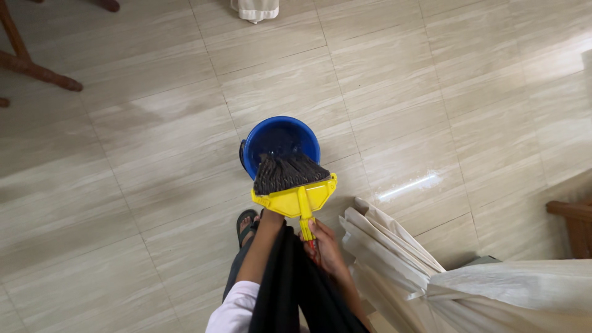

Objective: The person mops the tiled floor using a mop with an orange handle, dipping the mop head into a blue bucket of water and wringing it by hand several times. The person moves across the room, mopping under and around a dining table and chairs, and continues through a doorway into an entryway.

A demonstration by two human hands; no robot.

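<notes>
We see the right hand curled tight around the thin handle of a mop, just below its yellow head. The fingers wrap all the way round the stick. The left hand is up against the bottom edge of the yellow head. It is partly hidden by a long black cloth that hangs down between the two arms, so we cannot tell if it is gripping or just touching.

The mop has a yellow plastic head with dark, stringy strands. The strands rest on the near rim of a round blue bucket and dip into it. The yellow head sits just on our side of the bucket, and both hands are right behind it, very close together.

A foot in a dark sandal stands on the pale tiled floor, near the bucket on its left. Cream curtains hang bunched to the right of the bucket. Brown wooden furniture legs stand far off to its upper left.
</notes>
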